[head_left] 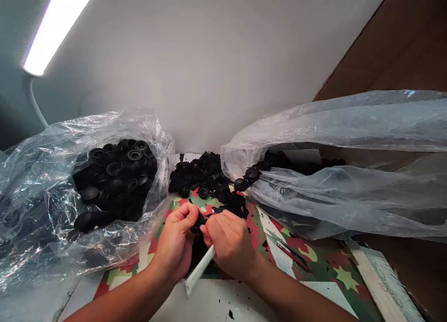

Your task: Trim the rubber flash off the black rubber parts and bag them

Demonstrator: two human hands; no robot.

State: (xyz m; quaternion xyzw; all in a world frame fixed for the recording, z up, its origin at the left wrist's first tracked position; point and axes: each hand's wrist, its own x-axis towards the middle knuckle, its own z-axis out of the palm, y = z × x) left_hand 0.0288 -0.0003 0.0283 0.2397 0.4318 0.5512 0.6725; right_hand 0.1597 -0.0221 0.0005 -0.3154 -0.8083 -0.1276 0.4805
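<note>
My left hand point(176, 238) is closed, thumb and fingers pinching a small round black rubber part point(197, 225). Right against it, my right hand point(228, 240) is wrapped round a slim tool with a white handle point(199, 271), whose back end points down toward me. The tool's working tip is hidden behind my right fingers, at the rubber part. Just beyond my hands lies a heap of black rubber parts and scraps point(202, 173), a ring-shaped part point(203, 191) at its near edge.
A clear plastic bag point(45, 140) at left holds many round black parts point(115, 177). Another plastic bag point(335, 122) lies open at right beside cardboard point(401, 52). Slim pointed metal tools point(289, 253) rest on the patterned tabletop point(314, 252). A lit lamp point(59, 29) hangs upper left.
</note>
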